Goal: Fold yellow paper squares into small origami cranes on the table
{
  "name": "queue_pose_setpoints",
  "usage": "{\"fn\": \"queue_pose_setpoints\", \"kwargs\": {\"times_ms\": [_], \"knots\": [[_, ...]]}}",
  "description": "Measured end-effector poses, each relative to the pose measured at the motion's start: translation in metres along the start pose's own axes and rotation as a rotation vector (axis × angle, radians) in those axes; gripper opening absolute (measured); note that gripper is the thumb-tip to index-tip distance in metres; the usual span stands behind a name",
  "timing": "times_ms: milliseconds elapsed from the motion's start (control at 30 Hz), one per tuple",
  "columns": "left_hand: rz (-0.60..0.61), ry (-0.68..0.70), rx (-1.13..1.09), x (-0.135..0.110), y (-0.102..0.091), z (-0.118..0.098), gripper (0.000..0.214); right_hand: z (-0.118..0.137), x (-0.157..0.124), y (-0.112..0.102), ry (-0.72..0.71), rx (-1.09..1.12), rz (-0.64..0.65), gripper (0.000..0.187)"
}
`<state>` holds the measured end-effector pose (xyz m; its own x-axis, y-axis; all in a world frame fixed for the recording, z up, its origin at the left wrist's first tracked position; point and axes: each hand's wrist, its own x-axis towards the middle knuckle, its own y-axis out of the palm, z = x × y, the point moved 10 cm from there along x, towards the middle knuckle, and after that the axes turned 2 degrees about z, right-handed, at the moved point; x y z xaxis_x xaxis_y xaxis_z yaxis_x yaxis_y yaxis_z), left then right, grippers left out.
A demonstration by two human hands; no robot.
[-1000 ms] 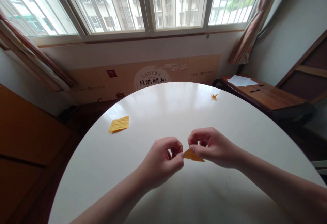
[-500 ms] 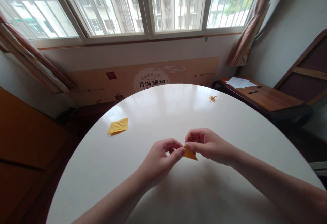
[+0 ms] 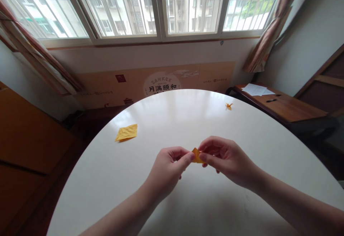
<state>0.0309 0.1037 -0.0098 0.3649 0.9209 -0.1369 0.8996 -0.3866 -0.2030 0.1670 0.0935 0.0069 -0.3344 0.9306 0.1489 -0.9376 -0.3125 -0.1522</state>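
Note:
A small folded orange paper (image 3: 196, 155) is held just above the round white table (image 3: 188, 200), pinched from both sides. My left hand (image 3: 168, 169) grips its left edge between thumb and forefinger. My right hand (image 3: 225, 159) is closed on its right side, and the fingers hide most of the paper. Both hands meet near the middle of the table.
A stack of yellow-orange paper squares (image 3: 126, 132) lies on the table at the left. A tiny folded orange paper figure (image 3: 228, 105) sits at the far right rim. Beyond the table stand a printed cardboard panel (image 3: 161, 83), and a wooden side table (image 3: 282, 107) with papers and a pen.
The paper has been drawn further in between my fingers, so less of it shows than a second ago. My hands have shifted slightly; the view has moved a little.

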Motion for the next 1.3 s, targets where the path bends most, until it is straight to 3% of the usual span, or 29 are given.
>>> {"fn": "queue_pose_setpoints", "kwargs": {"times_ms": [333, 533, 700, 800, 933, 1100, 1300], "knots": [[0.04, -0.048, -0.078, 0.005, 0.002, 0.005, 0.031, -0.012, 0.003, 0.0, 0.078, 0.006, 0.027, 0.017], [0.018, -0.057, -0.072, 0.006, 0.0, 0.007, 0.029, -0.017, 0.003, -0.001, 0.077, 0.015, 0.022, 0.027], [-0.016, -0.07, -0.084, 0.007, -0.004, 0.011, 0.028, -0.002, 0.001, -0.009, -0.063, -0.144, -0.034, 0.025], [-0.033, -0.056, -0.081, 0.009, -0.008, 0.012, 0.027, 0.011, -0.002, -0.004, -0.189, -0.33, 0.006, 0.018], [-0.018, -0.048, -0.063, 0.01, -0.007, 0.012, 0.028, 0.018, -0.006, 0.006, -0.302, -0.519, 0.044, 0.023], [-0.017, -0.044, -0.046, 0.008, -0.006, 0.009, 0.027, 0.023, -0.008, 0.008, -0.366, -0.535, 0.029, 0.012], [-0.007, -0.023, -0.051, 0.008, -0.005, 0.006, 0.026, 0.034, -0.012, 0.012, -0.465, -0.534, 0.069, 0.012]]}}
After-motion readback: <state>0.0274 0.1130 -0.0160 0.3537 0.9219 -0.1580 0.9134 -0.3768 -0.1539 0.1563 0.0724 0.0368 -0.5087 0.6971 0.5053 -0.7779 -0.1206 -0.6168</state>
